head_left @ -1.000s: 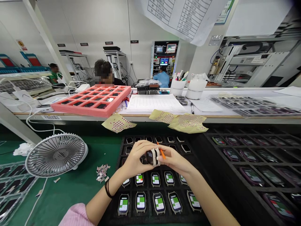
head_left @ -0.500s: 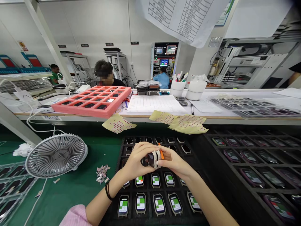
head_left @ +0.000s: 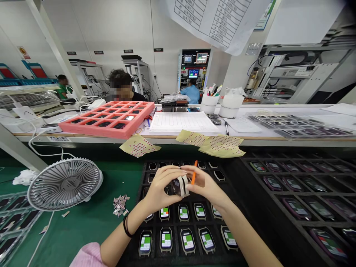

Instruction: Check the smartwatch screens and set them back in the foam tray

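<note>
My left hand (head_left: 164,188) is shut around a smartwatch body (head_left: 180,186) with a white side, holding it above a black tray (head_left: 141,237) of watches. My right hand (head_left: 205,184) pinches a thin orange stick (head_left: 194,172), which stands nearly upright just to the right of the watch, and its fingertips are close to the watch. Rows of watches (head_left: 166,239) showing green and white screens lie in the tray's near slots. Dark-screened watches (head_left: 219,175) fill the far slots. My hands hide the tray's middle.
To the left stand a white desk fan (head_left: 64,184) and a small heap of scrap strips (head_left: 120,205) on a green mat. A second black tray of watches (head_left: 300,200) lies to the right. Beyond are yellow dotted sheets (head_left: 221,146), a pink foam tray (head_left: 107,118) and a seated co-worker (head_left: 122,87).
The orange stick has moved away from the watch's side and now stands more upright. My right hand has shifted slightly right. The left hand still holds the watch.
</note>
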{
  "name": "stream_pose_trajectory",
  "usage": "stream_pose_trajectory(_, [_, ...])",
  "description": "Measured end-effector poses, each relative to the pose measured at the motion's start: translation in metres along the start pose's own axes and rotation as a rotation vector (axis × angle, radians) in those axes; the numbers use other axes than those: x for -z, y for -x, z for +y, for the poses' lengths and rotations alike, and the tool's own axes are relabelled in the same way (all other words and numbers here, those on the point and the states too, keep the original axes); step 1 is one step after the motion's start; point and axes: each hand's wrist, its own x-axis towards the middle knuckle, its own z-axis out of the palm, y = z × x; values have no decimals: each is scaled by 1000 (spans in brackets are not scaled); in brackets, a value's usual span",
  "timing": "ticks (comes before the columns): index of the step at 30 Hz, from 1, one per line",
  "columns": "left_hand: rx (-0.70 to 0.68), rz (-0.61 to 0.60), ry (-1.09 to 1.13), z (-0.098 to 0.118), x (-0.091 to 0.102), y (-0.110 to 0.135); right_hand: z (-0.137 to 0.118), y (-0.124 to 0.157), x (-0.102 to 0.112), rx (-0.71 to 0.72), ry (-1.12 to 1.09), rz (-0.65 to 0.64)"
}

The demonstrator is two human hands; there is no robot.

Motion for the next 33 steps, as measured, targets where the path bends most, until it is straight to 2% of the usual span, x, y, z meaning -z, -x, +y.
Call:
stream_pose_trajectory(3, [53,22,3,1,3,0,-10,7,5,232,54,221])
stream_pose_trajectory(6, [87,30,6,2,4,1,-18,19,7,361,9,212])
stream_pose_trajectory(9, [75,32,10,3,4,1,-20,28,4,406,8,204])
stream_pose_trajectory(17, [83,41,11,4,3,1,-14,28,0,540,106,334])
stream_pose_trajectory(22, [89,51,15,2,3,1,-13,29,0,551,169,340])
stream_pose_trajectory(30, [52,82,3,2,-1,2,-4,33,3,686,346,320])
stream_pose_trajectory(33, [81,83,-14,1,0,2,-1,33,2,708,432,319])
